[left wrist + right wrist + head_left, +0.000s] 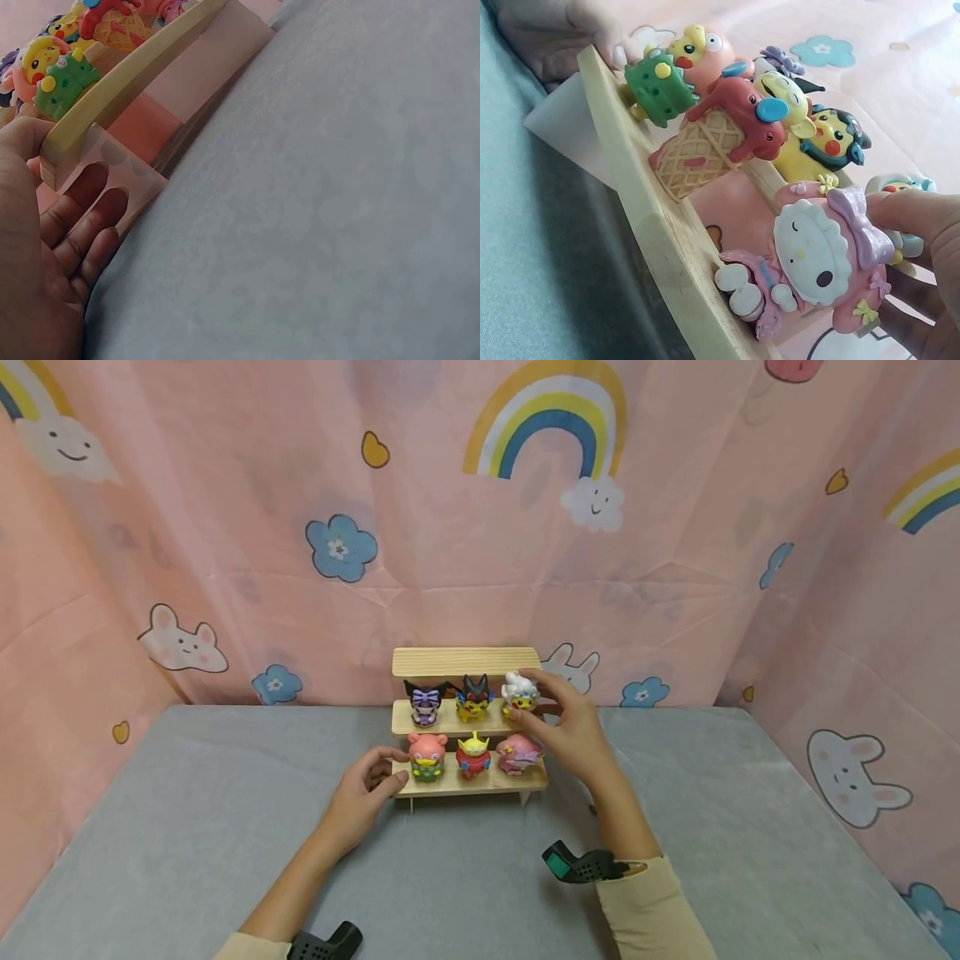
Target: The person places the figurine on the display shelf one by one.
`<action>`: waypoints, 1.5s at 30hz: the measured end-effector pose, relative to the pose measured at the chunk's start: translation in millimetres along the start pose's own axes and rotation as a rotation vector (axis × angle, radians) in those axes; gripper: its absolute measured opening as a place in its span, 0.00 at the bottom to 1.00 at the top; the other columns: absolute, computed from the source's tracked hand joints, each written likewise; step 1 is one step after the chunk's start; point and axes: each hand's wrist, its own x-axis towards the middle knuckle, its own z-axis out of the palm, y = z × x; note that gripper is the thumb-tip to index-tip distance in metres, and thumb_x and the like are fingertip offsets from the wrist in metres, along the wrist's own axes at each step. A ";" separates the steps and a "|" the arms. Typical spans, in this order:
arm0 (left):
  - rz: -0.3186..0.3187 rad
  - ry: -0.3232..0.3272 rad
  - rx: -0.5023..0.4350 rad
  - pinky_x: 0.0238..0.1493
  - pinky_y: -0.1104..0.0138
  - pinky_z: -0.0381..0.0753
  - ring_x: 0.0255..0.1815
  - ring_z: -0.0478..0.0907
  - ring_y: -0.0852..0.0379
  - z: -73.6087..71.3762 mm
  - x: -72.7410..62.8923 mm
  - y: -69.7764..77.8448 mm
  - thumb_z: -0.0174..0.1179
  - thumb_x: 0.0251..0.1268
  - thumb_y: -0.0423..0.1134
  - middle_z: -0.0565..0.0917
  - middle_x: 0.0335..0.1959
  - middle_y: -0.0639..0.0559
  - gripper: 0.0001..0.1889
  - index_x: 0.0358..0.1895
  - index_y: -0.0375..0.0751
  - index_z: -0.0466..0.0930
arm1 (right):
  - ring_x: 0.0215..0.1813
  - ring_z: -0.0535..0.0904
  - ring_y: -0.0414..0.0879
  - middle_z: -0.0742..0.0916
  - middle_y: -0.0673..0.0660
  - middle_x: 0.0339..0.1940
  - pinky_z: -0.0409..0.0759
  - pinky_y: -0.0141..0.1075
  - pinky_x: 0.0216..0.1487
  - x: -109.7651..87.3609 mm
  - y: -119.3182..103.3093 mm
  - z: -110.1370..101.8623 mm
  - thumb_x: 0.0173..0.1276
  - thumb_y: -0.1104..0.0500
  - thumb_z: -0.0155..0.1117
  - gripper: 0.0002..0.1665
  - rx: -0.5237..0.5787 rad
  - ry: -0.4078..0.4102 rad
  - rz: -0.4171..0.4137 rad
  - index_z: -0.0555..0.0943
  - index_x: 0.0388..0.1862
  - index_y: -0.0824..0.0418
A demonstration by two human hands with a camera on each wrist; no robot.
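A small wooden three-tier display stand [465, 662] holds several toy figurines. My right hand [573, 735] is at the right end of the middle tier. Its thumb and forefinger pinch a yellow-faced figurine in a white hood [519, 692], which the hand partly hides in the right wrist view. At the lower tier's left end, my left hand [356, 797] holds the board's edge between thumb and forefinger, beside a pink figurine with a green body [427, 757]. Its other fingers hang below the board [135, 82] in the left wrist view.
A pink rabbit-eared figurine with a lilac bow [810, 247] sits at the lower tier's right end, just below my right hand. Mid-tier stand a purple-and-black figurine [425, 703] and a dark-hooded one [474, 698]. A red-and-yellow figurine [473, 755] is between the lower ones. Grey cloth [247, 793] covers the table.
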 end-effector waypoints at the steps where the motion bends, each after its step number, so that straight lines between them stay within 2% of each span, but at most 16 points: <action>1: 0.001 0.000 0.000 0.37 0.69 0.72 0.32 0.72 0.63 0.0 -0.1 0.4 0.59 0.74 0.38 0.79 0.33 0.47 0.13 0.55 0.38 0.77 | 0.64 0.81 0.57 0.80 0.60 0.66 0.83 0.51 0.58 -0.1 0.0 -0.1 0.67 0.60 0.72 0.31 -0.006 0.000 0.000 0.75 0.69 0.56; 8: -0.010 0.001 0.009 0.37 0.69 0.72 0.32 0.73 0.62 0.5 -0.2 0.7 0.59 0.74 0.39 0.79 0.33 0.49 0.12 0.55 0.39 0.78 | 0.64 0.80 0.57 0.80 0.59 0.67 0.83 0.51 0.57 -0.7 -2.0 -0.5 0.67 0.59 0.72 0.32 -0.044 -0.002 -0.013 0.75 0.69 0.55; 20: 0.000 -0.001 0.000 0.36 0.69 0.72 0.32 0.72 0.62 0.4 -0.1 -1.1 0.59 0.74 0.38 0.79 0.33 0.46 0.13 0.55 0.38 0.78 | 0.64 0.80 0.59 0.78 0.63 0.70 0.83 0.53 0.57 -1.1 -6.5 -2.7 0.66 0.60 0.72 0.37 -0.075 -0.013 -0.031 0.71 0.73 0.60; 28: 0.004 -0.002 0.004 0.36 0.69 0.72 0.32 0.73 0.62 0.2 1.0 -2.6 0.59 0.74 0.38 0.79 0.32 0.47 0.13 0.56 0.38 0.78 | 0.65 0.78 0.62 0.78 0.62 0.68 0.81 0.56 0.58 -3.2 -15.2 -15.2 0.69 0.57 0.70 0.38 -0.112 -0.011 -0.014 0.68 0.75 0.59; 35: 0.002 0.004 0.007 0.37 0.69 0.73 0.32 0.73 0.62 -0.1 1.6 -3.4 0.59 0.74 0.38 0.79 0.32 0.49 0.12 0.55 0.39 0.78 | 0.64 0.79 0.58 0.79 0.61 0.68 0.82 0.54 0.58 -4.9 -19.1 -26.5 0.70 0.56 0.70 0.35 -0.158 0.005 -0.019 0.70 0.73 0.59; 45: -0.006 0.000 -0.003 0.37 0.69 0.72 0.32 0.73 0.62 0.0 0.5 -0.3 0.59 0.73 0.38 0.79 0.32 0.47 0.13 0.55 0.37 0.77 | 0.61 0.81 0.59 0.81 0.62 0.65 0.80 0.56 0.60 -8.0 -19.9 -36.4 0.71 0.55 0.68 0.29 -0.205 -0.089 -0.014 0.75 0.69 0.59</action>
